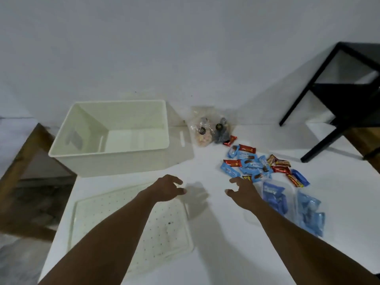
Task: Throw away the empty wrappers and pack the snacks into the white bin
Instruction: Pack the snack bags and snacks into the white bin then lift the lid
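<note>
The white bin (61, 155) stands at the back left of the white table with nothing visible inside. A heap of small blue and red snack packs (251, 164) lies to its right. Two larger blue packets in clear wrap (274, 195) (309, 212) lie nearer me, and two clear bags of sweets (211, 128) stand against the wall. My left hand (166, 187) hovers over the table in front of the bin, fingers apart, holding nothing. My right hand (244, 192) is spread open just short of the snack heap, its fingertips close to the nearest packs.
A white perforated lid (98, 219) lies flat on the table under my left forearm. A black metal frame stand (337, 93) sits at the table's back right corner. The table's left edge drops to a wooden piece and the floor.
</note>
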Motion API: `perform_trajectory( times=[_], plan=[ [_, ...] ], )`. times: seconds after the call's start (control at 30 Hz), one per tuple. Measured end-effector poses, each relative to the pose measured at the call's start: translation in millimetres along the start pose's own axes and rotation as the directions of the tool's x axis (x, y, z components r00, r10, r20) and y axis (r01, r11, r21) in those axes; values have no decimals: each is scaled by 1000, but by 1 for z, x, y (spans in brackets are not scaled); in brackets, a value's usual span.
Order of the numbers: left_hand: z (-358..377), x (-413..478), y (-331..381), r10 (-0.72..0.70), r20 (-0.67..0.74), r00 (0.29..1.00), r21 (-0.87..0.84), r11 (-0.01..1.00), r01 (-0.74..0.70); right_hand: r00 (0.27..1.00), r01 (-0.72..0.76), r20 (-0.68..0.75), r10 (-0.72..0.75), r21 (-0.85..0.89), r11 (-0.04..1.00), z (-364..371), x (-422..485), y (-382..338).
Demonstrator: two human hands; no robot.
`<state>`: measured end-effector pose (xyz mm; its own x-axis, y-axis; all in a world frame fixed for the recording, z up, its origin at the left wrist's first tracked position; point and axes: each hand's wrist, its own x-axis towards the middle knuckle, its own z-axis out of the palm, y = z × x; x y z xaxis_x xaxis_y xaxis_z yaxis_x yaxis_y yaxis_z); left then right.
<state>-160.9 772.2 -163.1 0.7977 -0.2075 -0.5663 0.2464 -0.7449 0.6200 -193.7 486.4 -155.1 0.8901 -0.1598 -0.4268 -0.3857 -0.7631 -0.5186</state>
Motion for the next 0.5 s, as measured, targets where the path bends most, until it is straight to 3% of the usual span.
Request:
perform_trajectory(
  times=[0.23,0.5],
  plan=[
    [35,52,104,161,11,987,124,979,-161,989,-88,-113,96,75,993,-69,30,59],
    [44,100,177,159,-205,966,31,987,-156,994,88,-64,-84,67,994,-141,104,82]
  ],
)
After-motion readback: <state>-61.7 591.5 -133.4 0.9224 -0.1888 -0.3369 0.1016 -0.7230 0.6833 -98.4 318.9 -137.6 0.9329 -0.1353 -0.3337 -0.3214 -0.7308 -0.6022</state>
